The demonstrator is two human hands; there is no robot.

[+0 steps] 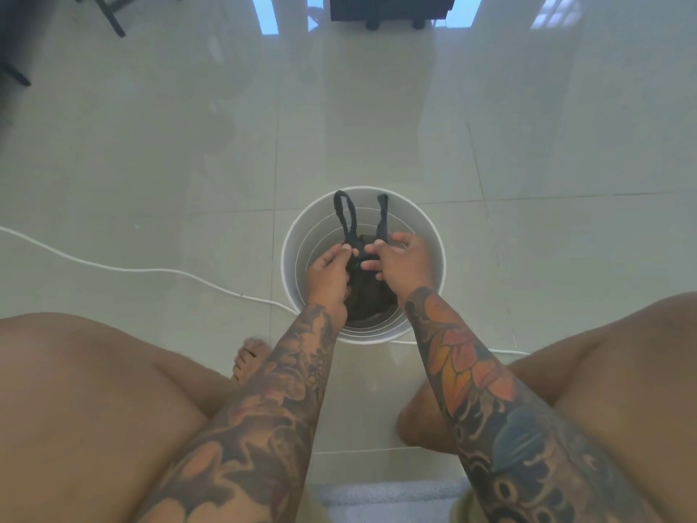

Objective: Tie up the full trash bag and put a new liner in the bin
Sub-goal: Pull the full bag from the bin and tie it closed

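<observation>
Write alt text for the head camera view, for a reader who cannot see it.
Seen from above, a seated person's left hand and right hand pinch the two handle loops of a black trash bag inside a round white bin on a pale tiled floor. A white cable runs past the bin.

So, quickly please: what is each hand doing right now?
Left hand: closed on the black trash bag, at its left handle.
Right hand: closed on the same bag, at its right handle.

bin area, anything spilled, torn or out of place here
Nothing spilled or torn shows. The black trash bag sits inside the white bin, both hands pinching its handles. One oddity: a white cable trails across the floor to the bin's base.
</observation>
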